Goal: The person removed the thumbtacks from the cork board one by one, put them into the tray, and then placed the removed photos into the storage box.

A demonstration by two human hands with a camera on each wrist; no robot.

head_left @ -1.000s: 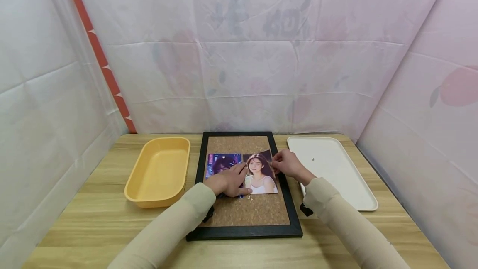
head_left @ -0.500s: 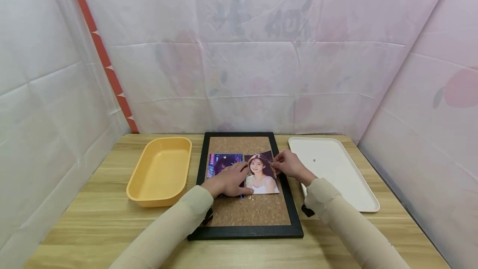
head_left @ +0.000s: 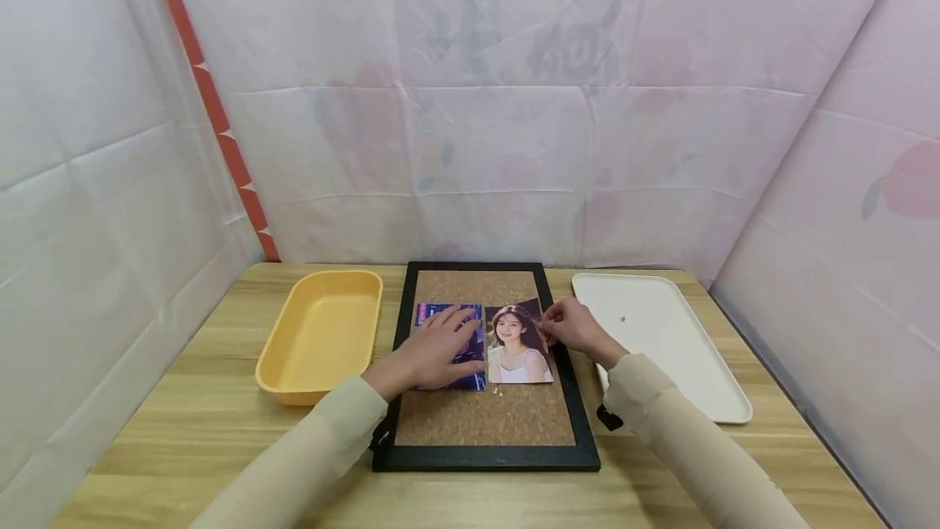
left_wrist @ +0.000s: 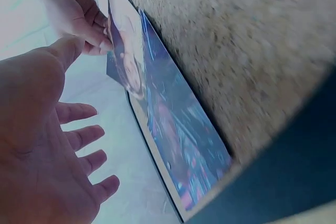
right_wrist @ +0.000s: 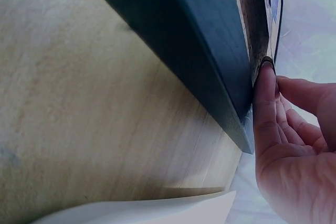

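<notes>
A framed corkboard (head_left: pixel 485 423) lies on the table with two pictures side by side on it. My left hand (head_left: pixel 429 349) is spread above the left one, a purple-blue printed picture (head_left: pixel 470 380), and covers much of it in the head view. In the left wrist view its fingers are apart and hold nothing. My right hand (head_left: pixel 576 325) pinches the right edge of a portrait photo (head_left: pixel 517 353) between thumb and index finger, beside the board's black frame (right_wrist: pixel 210 40). That photo's upper right corner lifts off the cork in the left wrist view.
A yellow tray (head_left: pixel 294 386) stands left of the board. At the right is a white tray (head_left: pixel 683 349) with a tiny dark object (head_left: pixel 622 319) on it. Small pale bits (head_left: pixel 498 392) lie on the cork below the photo. Cloth walls (head_left: pixel 499 145) enclose the table.
My left hand has come off the portrait photo and moved left over the purple-blue picture. My right hand keeps its pinch on the photo's edge. The view has shifted slightly.
</notes>
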